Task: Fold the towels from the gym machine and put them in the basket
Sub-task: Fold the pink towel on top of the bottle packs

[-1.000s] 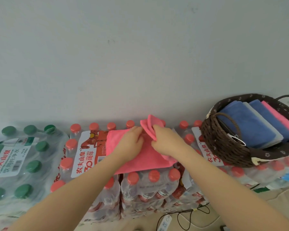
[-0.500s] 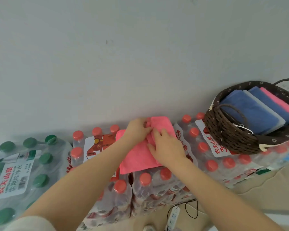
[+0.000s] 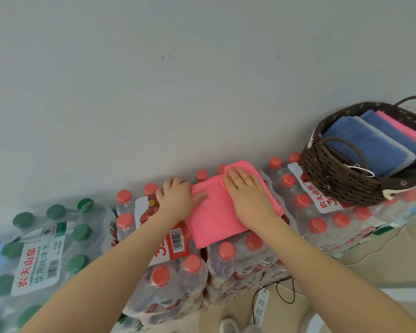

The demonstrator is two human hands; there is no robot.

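On top of the packs of water bottles, two hands worked on one pink towel (image 3: pixel 216 212). The right hand (image 3: pixel 249 193) lay flat on the towel, palm down, with its fingers straight and close together, pointing toward the wall (image 3: pixel 178 80). One thin ring showed on a finger of that hand. The left hand (image 3: pixel 175 198) sat at the towel's left edge. Its thumb lay straight on the pink cloth, and its fingers were curled over the far side, so I could not tell if they gripped the edge or only rested there. Both bare arms reached in from the bottom.

The pink towel was folded and lay flat on the red-capped bottle pack (image 3: pixel 178 260), between the two hands.

To the right, one dark brown woven basket (image 3: pixel 341 179) stood on another red-capped pack (image 3: pixel 322 212), well apart from the hands. Inside it lay folded towels in a stack (image 3: pixel 370 150): two blue layers, one pale layer and one pink layer could be seen. The basket had two loop handles.

To the left sat one pack of green-capped bottles (image 3: pixel 46 248). Down on the floor (image 3: pixel 382 260) lay one white power strip (image 3: pixel 261 304) with a black cord.
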